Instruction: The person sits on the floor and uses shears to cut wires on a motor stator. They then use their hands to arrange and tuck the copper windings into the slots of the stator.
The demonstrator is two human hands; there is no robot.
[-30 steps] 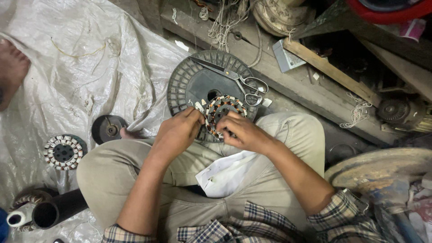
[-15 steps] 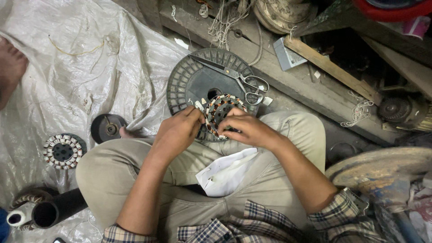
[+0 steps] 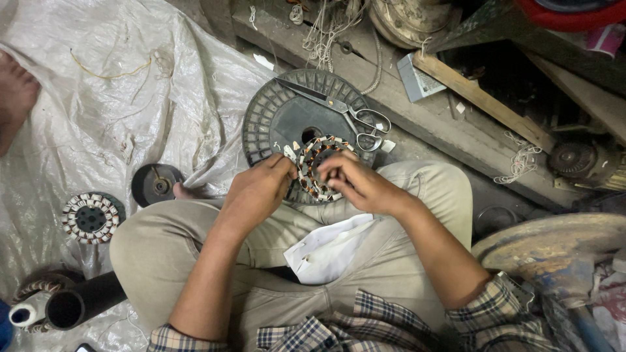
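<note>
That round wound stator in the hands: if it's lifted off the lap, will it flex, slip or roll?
The stator looks like a rigid metal ring, so probably stiff and heavy for its size. Both hands grip its toothed rim, which should resist slipping. Being round, it might roll if dropped on edge.

A floor workshop; wound stators (image 3: 91, 218), scissors (image 3: 339, 109), scrap timber (image 3: 479, 99), plastic sheeting (image 3: 117, 98).

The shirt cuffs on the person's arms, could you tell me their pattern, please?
Plaid shirt cuffs, dark with tan lines, clearest in the head view.
</note>
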